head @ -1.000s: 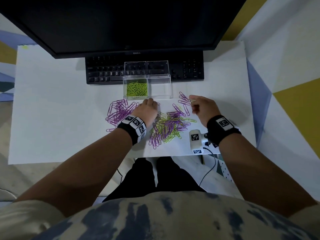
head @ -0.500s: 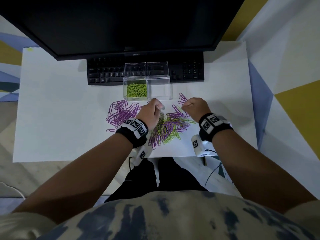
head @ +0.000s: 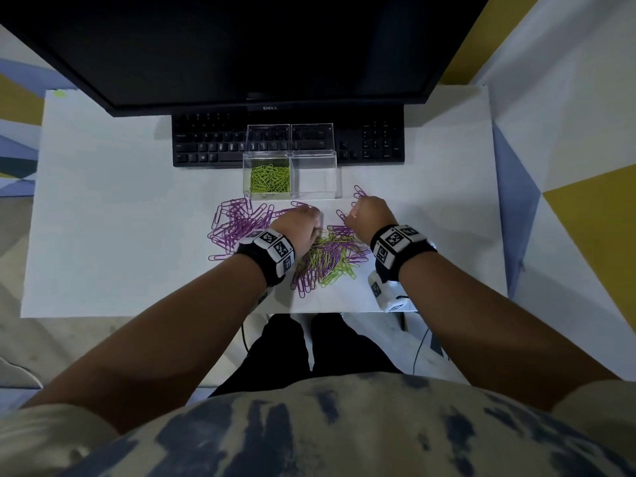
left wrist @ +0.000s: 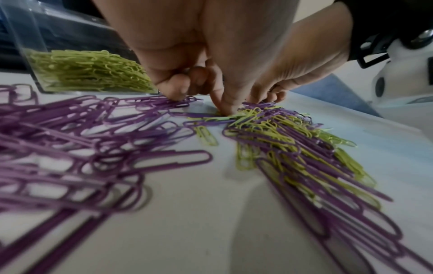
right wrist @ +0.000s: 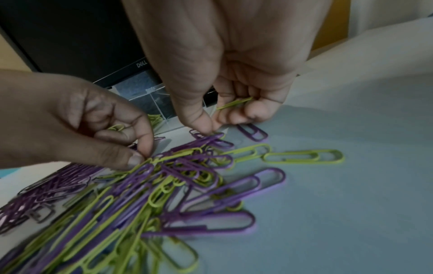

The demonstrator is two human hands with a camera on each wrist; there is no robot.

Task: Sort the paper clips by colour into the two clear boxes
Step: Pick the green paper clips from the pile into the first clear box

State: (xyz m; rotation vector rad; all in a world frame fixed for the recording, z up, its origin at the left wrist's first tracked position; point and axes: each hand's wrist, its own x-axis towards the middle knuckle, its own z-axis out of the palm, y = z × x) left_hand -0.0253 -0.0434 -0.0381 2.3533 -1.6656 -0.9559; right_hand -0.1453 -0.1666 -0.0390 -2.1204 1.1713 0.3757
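A: Head view. Mixed pile (head: pixel 328 258) of green and purple clips at table centre; purple heap (head: pixel 237 223) at its 9 o'clock. Left box (head: pixel 269 179) holds green clips, right box (head: pixel 315 177) looks empty; both at 12 o'clock from the pile. Left hand (head: pixel 297 228) and right hand (head: pixel 370 215) are curled over the pile's far edge.

B: Left wrist view. Left fingertips (left wrist: pixel 226 109) pinch down on a clip at the pile's rim; its colour is unclear.

A: Right wrist view. The right hand grasps a green clip (right wrist: pixel 234 103) in curled fingers, thumb down among purple ones.

B: Judgement: clips are light, stiff wire, slick-coated and prone to interlock. Pinch one by its rounded end and lift slowly so neighbours drop off.
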